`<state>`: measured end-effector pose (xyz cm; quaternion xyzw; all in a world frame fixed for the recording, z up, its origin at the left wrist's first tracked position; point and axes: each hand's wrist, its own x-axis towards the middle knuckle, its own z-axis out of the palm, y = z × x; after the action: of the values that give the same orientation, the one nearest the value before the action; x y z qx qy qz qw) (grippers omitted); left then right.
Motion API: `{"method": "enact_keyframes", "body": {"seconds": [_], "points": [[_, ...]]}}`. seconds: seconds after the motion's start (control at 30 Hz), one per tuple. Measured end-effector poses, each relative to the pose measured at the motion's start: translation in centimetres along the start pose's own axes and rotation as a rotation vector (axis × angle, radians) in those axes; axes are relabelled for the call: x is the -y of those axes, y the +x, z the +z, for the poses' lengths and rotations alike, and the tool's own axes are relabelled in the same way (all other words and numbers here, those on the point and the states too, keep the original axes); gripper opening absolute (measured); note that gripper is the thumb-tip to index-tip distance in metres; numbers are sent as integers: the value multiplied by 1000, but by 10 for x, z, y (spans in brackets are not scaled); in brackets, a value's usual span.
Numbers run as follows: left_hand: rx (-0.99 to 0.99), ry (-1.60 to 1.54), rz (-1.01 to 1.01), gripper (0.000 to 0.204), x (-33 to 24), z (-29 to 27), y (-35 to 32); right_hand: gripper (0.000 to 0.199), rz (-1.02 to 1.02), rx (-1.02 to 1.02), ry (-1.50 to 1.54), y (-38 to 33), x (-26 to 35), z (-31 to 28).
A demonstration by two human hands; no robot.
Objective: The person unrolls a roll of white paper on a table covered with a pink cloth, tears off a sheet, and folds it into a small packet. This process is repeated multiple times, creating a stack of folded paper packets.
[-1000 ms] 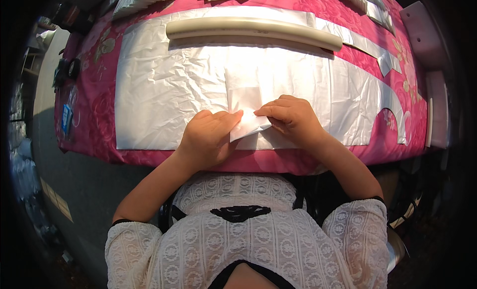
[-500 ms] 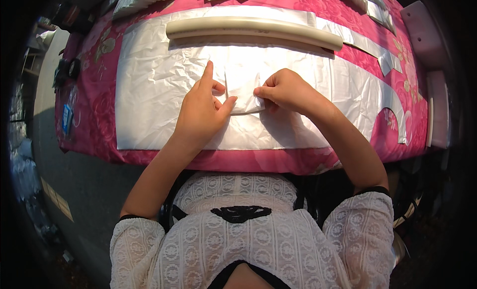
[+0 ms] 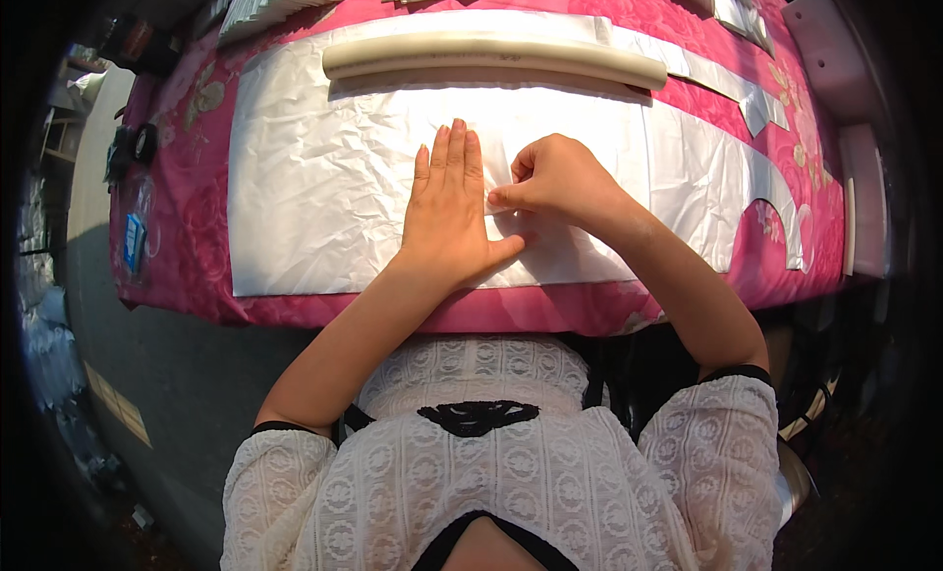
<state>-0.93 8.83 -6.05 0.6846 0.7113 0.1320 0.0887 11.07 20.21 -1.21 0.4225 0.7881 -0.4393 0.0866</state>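
A small, thin white piece (image 3: 498, 163), paper-like or plastic, lies on a large crinkled white sheet (image 3: 314, 193). My left hand (image 3: 442, 217) is spread flat over it, fingers pointing away from me and thumb out to the right; it hides much of the piece. My right hand (image 3: 562, 181) is closed in a pinch at the piece's right edge, thumb against the bent forefinger. Beyond both hands a long cream tube (image 3: 491, 55) rests across the sheet.
A pink floral cloth (image 3: 201, 247) covers the table. Stacks of folded white pieces (image 3: 280, 3) stand along the far edge. White cut strips (image 3: 771, 193) lie at the right, beside pale plastic bins (image 3: 864, 198). A black tape roll (image 3: 144, 142) and a blue packet (image 3: 134, 239) are at the left.
My left hand has moved right and turned from a raised, half-curled pose to lying flat on the small white piece. The right hand keeps its pinch, shifted slightly left.
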Motion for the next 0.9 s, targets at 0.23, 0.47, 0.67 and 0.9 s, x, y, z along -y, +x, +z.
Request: {"method": "enact_keyframes", "body": {"seconds": [0.23, 0.47, 0.67, 0.9], "points": [[-98, -137, 1, 104, 5, -4, -7, 20, -115, -236, -550, -27, -6, 0], [142, -1310, -329, 32, 20, -48, -98, 58, -750, -391, -594, 15, 8, 38], [493, -1605, -1055, 30, 45, -38, -179, 69, -718, -239, -349, 4, 40, 105], [274, -1127, -861, 18, 49, -42, -186, 41, -973, 31, -182, -42, 63, 160]]}}
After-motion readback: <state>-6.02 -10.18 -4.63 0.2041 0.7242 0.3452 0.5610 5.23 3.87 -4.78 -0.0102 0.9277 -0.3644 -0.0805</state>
